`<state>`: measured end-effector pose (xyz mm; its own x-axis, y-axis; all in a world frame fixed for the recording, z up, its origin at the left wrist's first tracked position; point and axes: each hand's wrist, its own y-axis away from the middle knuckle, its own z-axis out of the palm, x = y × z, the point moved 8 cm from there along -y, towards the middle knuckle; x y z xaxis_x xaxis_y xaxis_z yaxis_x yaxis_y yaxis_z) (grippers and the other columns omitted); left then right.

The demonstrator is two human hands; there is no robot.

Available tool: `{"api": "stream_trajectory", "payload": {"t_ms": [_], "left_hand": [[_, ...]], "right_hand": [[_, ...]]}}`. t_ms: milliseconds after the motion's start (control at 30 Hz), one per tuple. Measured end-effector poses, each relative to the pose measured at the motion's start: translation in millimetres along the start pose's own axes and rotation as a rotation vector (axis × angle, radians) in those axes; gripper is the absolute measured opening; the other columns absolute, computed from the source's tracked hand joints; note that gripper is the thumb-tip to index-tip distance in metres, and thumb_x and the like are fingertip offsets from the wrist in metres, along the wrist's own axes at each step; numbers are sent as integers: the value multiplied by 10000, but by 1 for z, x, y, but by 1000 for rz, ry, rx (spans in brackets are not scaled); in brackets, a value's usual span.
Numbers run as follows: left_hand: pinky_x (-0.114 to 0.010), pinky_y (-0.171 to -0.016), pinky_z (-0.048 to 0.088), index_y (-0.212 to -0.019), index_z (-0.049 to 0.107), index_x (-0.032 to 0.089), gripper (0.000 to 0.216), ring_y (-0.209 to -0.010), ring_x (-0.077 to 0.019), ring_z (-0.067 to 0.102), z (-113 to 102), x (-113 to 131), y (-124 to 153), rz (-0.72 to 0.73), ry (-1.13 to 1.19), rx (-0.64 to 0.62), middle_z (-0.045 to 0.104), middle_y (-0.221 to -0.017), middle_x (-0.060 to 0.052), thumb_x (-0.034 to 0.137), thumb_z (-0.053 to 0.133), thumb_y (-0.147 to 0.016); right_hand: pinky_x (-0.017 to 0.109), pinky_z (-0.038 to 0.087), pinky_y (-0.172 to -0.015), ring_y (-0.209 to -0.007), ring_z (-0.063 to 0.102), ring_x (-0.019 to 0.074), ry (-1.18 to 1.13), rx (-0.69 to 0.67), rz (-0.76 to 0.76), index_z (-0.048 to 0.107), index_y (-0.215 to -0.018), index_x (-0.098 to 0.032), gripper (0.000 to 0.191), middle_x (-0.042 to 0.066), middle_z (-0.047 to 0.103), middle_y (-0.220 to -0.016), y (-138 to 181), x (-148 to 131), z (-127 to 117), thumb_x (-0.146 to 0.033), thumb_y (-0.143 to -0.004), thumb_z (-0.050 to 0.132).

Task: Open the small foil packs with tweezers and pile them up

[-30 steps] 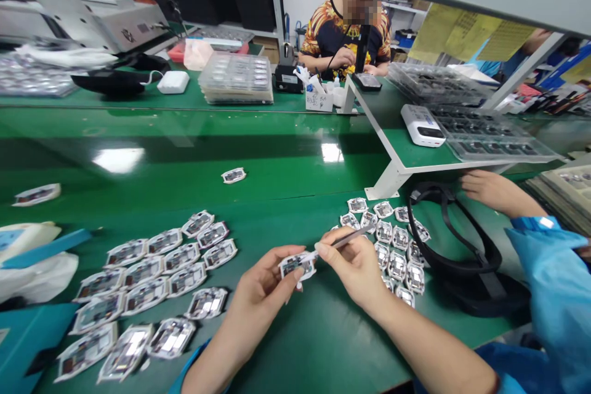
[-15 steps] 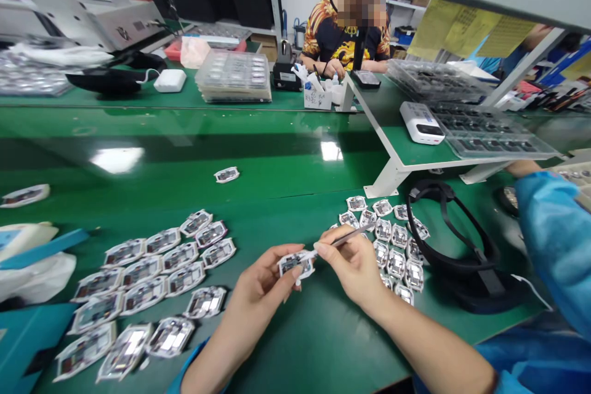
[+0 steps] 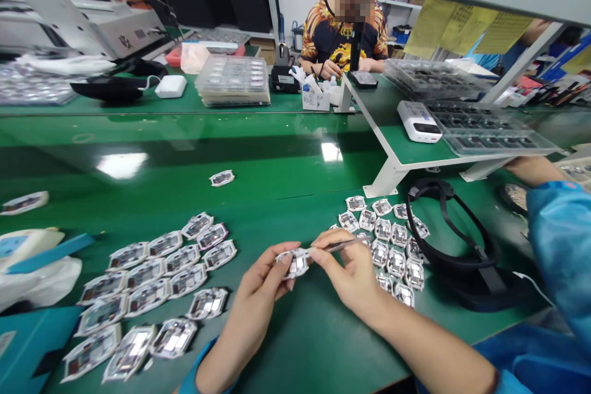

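My left hand (image 3: 259, 292) pinches a white-framed watch case (image 3: 297, 263) with small electronic parts inside, thumb over its left end. My right hand (image 3: 349, 271) is closed round slim grey metal tweezers (image 3: 340, 244), its fingertips meeting the case's upper right corner. The tweezers' working tip is hidden by my fingers. Similar watch cases (image 3: 148, 297) lie in slanting rows to the left, bigger in view because nearer. Another group of watch cases (image 3: 396, 263) is laid out just beyond my right hand. One single case (image 3: 222, 178) lies farther up the green table.
A black headset with a strap (image 3: 480, 277) stands at right, near a co-worker's blue sleeve (image 3: 561, 240). A white-legged raised shelf (image 3: 388, 175) carries a white power bank (image 3: 419, 122) and clear trays (image 3: 489, 129). A person (image 3: 344, 43) sits opposite. A teal box (image 3: 32, 345) is at lower left.
The watch case has tilted in my left hand, and the left thumb has shifted up and left over it. The tweezers have swung lower, closer to level.
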<state>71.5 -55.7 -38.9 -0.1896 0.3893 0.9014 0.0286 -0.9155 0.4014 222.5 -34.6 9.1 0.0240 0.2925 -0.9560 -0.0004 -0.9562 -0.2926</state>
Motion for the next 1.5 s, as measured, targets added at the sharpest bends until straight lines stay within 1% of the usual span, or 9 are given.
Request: {"api": "stream_trajectory", "payload": {"t_ms": [67, 167, 400, 567, 767, 967, 1167, 1333, 1500], "left_hand": [[-216, -569, 392, -976, 669, 171, 351, -632, -121, 498, 1, 1, 1, -35, 46, -11, 634, -773, -2, 442, 681, -752], [-219, -550, 379, -976, 675, 160, 335, -648, -128, 509, 3, 1, 3, -51, 96, -42, 640, -785, -13, 422, 662, -767], [-235, -544, 372, -956, 671, 162, 292, -636, -135, 500, 6, -1, 6, -40, 88, -71, 618, -739, -5, 394, 652, -780], [-248, -551, 378, -978, 676, 169, 283, -632, -149, 502, 5, 1, 4, -9, 10, -79, 604, -706, -6, 371, 648, -782], [-265, -605, 396, -997, 677, 182, 247, -634, -153, 507, 4, 7, 6, 89, -109, -69, 626, -746, -13, 326, 605, -809], [-260, -614, 407, -1022, 650, 199, 238, -654, -159, 516, 8, 6, 7, 136, -176, -120, 623, -746, -2, 326, 560, -841], [-267, -600, 408, -997, 657, 203, 227, -638, -164, 515, 9, 8, 7, 140, -213, -134, 611, -721, -3, 330, 568, -830], [-269, -594, 402, -1011, 660, 199, 256, -612, -163, 504, 9, 9, 7, 116, -233, -137, 609, -683, -2, 329, 586, -803], [-256, -587, 394, -1032, 651, 196, 263, -602, -156, 494, 7, 7, 5, 121, -260, -168, 608, -658, 6, 328, 572, -818]], "right_hand": [[318, 519, -727, -772, 656, 183, -47, 23, 57, 671, -801, -199, 14, 43, 688, -794, -2, 4, -3, -213, -802, 673], [296, 509, -693, -717, 646, 167, -96, -4, 135, 667, -791, -193, 46, 24, 685, -751, -3, 9, -2, -237, -801, 677], [309, 495, -704, -737, 636, 179, -11, -78, 116, 670, -778, -191, 61, 28, 689, -759, -3, 11, 3, -248, -784, 689], [290, 498, -651, -673, 622, 164, -58, -129, 179, 657, -734, -186, 111, 11, 670, -703, -5, 16, 7, -282, -780, 688], [290, 508, -654, -682, 633, 169, -35, -32, 176, 664, -751, -189, 117, 19, 678, -713, -6, 15, -1, -297, -794, 674], [286, 500, -665, -696, 642, 171, -43, -36, 202, 670, -748, -184, 96, 23, 693, -730, -5, 19, 1, -273, -781, 681], [278, 487, -630, -656, 613, 158, -112, -28, 233, 661, -740, -192, 122, 11, 678, -700, -3, 24, 2, -303, -762, 705], [277, 483, -632, -668, 606, 159, -121, -26, 223, 658, -747, -188, 130, 18, 677, -709, -3, 25, 1, -308, -761, 706], [283, 483, -638, -677, 605, 163, -114, -48, 198, 656, -742, -191, 118, 20, 671, -715, -4, 22, 2, -298, -765, 700]]}}
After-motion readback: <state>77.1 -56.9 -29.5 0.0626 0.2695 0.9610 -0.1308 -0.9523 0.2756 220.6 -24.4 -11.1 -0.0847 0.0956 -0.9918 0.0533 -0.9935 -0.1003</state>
